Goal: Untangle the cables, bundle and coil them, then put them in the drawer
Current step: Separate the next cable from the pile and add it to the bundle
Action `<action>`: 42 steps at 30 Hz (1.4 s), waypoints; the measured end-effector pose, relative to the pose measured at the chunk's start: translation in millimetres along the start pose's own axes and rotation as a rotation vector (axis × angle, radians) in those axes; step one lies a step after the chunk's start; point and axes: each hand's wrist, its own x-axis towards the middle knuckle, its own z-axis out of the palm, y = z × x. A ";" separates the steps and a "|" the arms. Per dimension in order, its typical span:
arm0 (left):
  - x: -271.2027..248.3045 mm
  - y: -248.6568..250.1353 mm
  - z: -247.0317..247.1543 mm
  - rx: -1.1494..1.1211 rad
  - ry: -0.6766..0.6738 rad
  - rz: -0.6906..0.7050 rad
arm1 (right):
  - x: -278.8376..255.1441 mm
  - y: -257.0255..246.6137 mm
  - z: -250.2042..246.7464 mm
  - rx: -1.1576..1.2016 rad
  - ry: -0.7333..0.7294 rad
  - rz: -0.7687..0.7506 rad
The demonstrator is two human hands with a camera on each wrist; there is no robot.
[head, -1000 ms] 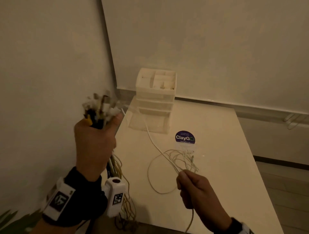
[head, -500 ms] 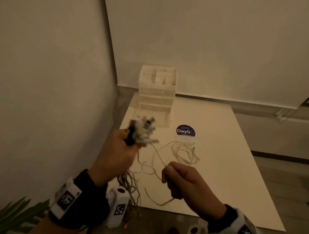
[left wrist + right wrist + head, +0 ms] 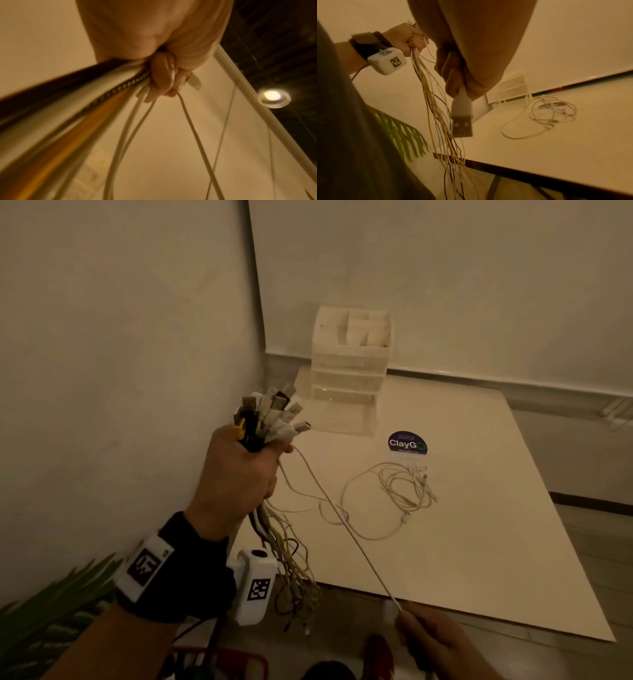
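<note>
My left hand (image 3: 239,470) grips a thick bundle of cables (image 3: 270,419) upright, USB plugs sticking out above the fist and white, yellow and dark strands (image 3: 291,570) hanging below past the table edge. In the left wrist view the fingers (image 3: 163,78) curl round the cables (image 3: 85,108). My right hand (image 3: 431,642), low at the front, grips one white cable (image 3: 342,518) that runs taut from the left fist. Its USB plug (image 3: 461,115) pokes out below the right fist (image 3: 462,75). A loose white cable tangle (image 3: 400,491) lies on the table. The white drawer unit (image 3: 349,368) stands at the back.
The white table (image 3: 462,559) sits in a wall corner, with a round purple ClayGo sticker (image 3: 407,443) beside the drawer unit. A green plant (image 3: 51,611) is at my lower left. The table's front edge (image 3: 539,171) runs just beyond my right hand.
My right hand has pulled back toward me and down, drawing the single white cable taut until its plug end sits in the fist. My left hand has lifted the bundle slightly.
</note>
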 end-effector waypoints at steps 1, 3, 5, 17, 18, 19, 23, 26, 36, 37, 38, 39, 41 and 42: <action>-1.8 -1.3 -0.1 0.031 0.011 0.020 | -0.8 3.5 0.9 0.003 0.017 -0.010; -5.2 -6.5 2.2 0.046 0.050 0.003 | 3.2 12.5 6.7 0.018 0.029 0.016; -8.0 -8.9 7.8 0.004 0.043 -0.020 | 4.5 12.8 9.9 0.004 0.033 0.037; -15.6 0.0 -5.2 -0.233 -0.179 0.019 | 8.0 132.0 -43.8 -0.731 -0.048 0.612; -17.0 0.6 -3.7 -0.232 -0.175 0.007 | 17.5 122.5 -52.6 -0.763 -0.032 0.568; -18.7 -0.2 -1.0 -0.233 -0.173 -0.004 | 30.2 114.5 -59.9 -0.783 0.008 0.526; -26.4 -9.3 14.4 -0.250 -0.141 -0.042 | 99.4 85.2 -80.5 -0.787 0.177 0.379; -29.9 -6.7 26.3 -0.289 -0.126 -0.073 | 151.7 71.1 -89.5 -0.722 0.282 0.412; -20.3 5.0 56.4 -0.398 0.070 -0.197 | 221.2 70.2 -70.6 -0.521 0.239 0.568; -17.6 4.9 59.5 -0.404 0.083 -0.206 | 222.1 71.7 -70.3 -0.504 0.233 0.575; -15.0 3.9 62.2 -0.409 0.091 -0.214 | 223.6 72.1 -70.8 -0.487 0.231 0.575; -13.1 2.1 64.7 -0.408 0.095 -0.216 | 225.2 71.5 -71.3 -0.466 0.239 0.577; -10.2 -0.6 71.8 -0.399 0.112 -0.190 | 223.3 71.4 -73.8 -0.432 0.275 0.581; -8.2 -1.2 75.2 -0.409 0.125 -0.175 | 221.0 71.1 -74.7 -0.426 0.295 0.574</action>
